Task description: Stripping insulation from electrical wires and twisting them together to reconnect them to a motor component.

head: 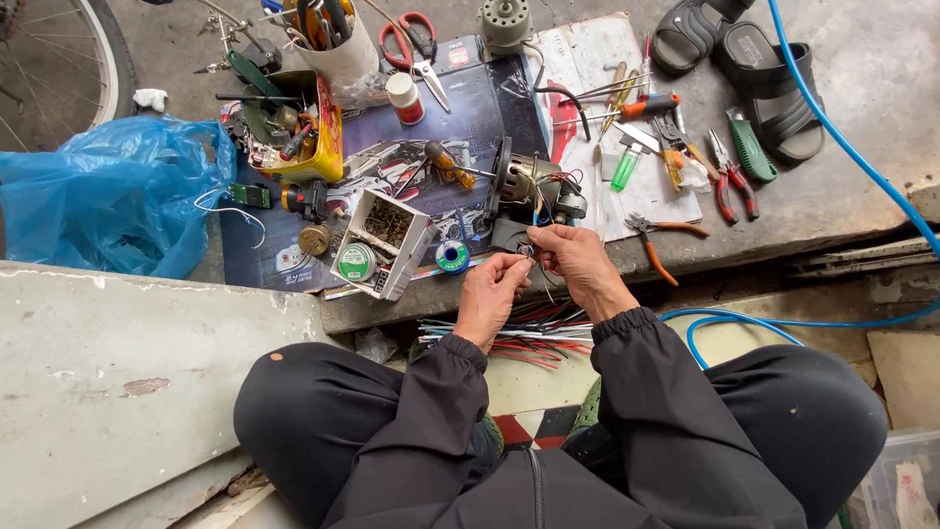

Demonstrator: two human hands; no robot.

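Fingers of left hand and right hand pinched together on thin wires, tips nearly touching, just over the near edge of the concrete step. Below the wrists, off the step: loose bundle of red, black and white leads across the lap.

Thin wires running up from the pinch into a small motor, set just behind the near edge, about mid-step. Beside it to the left: solder spool, white box of small parts, green tape roll, all close to that same edge. To the right: orange-handled pliers, handles jutting over the edge.

Likely trouble: a hard tug snapping the fine strands or dragging the motor off the near edge; a sleeve brushing spool or pliers over the lip; strands tangling with the bundle below.

Open room: little near the motor, hemmed on both sides. Barer concrete toward the right edge, crossed only by a blue hose. Farther back: screwdriver, yellow tin of tools, red pliers. Far edge crowded with scissors and sandals; left end blocked by a blue bag.
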